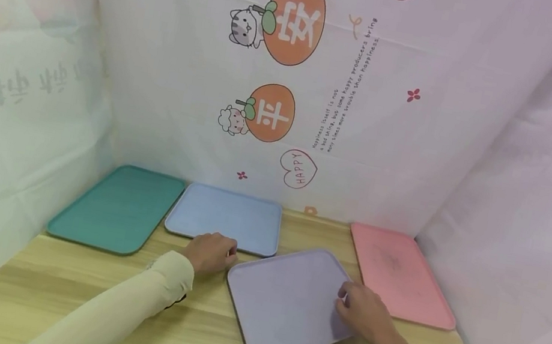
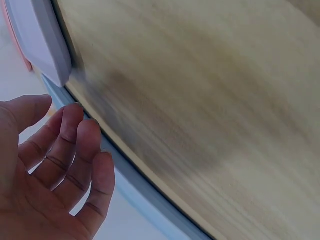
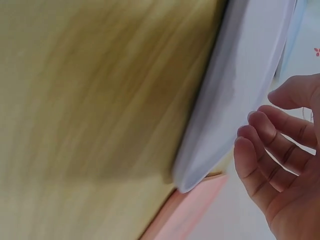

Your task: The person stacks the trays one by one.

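A lavender tray lies askew on the wooden table. Just off its left corner hovers my left hand, near the front edge of a light blue tray. In the left wrist view the fingers of that hand bend loosely and hold nothing. Over the lavender tray's right side is my right hand. Its fingers are also loosely bent in the right wrist view, apart from the tray, with nothing between them and the thumb.
At the far left lies a teal tray, beside the light blue one. A pink tray lies at the right, close to the lavender tray. White printed cloth hangs behind the wooden table and along both sides.
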The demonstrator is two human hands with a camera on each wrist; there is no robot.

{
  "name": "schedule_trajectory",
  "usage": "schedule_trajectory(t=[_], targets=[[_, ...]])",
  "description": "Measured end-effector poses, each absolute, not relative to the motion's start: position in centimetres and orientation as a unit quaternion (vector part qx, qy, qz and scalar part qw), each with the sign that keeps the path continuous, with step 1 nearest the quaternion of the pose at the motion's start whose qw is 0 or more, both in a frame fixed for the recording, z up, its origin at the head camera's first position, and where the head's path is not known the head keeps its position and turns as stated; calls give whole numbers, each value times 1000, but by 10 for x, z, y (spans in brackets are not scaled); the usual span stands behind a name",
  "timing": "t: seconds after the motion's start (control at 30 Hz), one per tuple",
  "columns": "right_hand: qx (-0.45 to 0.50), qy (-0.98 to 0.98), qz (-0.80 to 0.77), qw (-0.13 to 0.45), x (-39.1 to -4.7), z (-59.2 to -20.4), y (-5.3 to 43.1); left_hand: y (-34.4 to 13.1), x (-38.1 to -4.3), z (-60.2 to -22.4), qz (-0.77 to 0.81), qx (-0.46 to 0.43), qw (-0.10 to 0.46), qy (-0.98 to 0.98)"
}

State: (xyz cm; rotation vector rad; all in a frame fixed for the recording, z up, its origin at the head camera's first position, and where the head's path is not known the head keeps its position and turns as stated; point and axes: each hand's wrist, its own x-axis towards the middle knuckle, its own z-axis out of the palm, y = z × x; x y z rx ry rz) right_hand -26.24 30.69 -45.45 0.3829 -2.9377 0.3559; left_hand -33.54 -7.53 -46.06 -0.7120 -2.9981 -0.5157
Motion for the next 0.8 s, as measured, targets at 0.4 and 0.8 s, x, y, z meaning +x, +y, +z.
schedule_trajectory(t=[0.4, 0.8], targets=[[70, -985, 146, 68, -250, -461, 335, -72, -336, -464, -161, -231, 5, -960], [4, -989, 138, 52, -241, -465, 356, -66, -334, -466, -154, -236, 5, -959]])
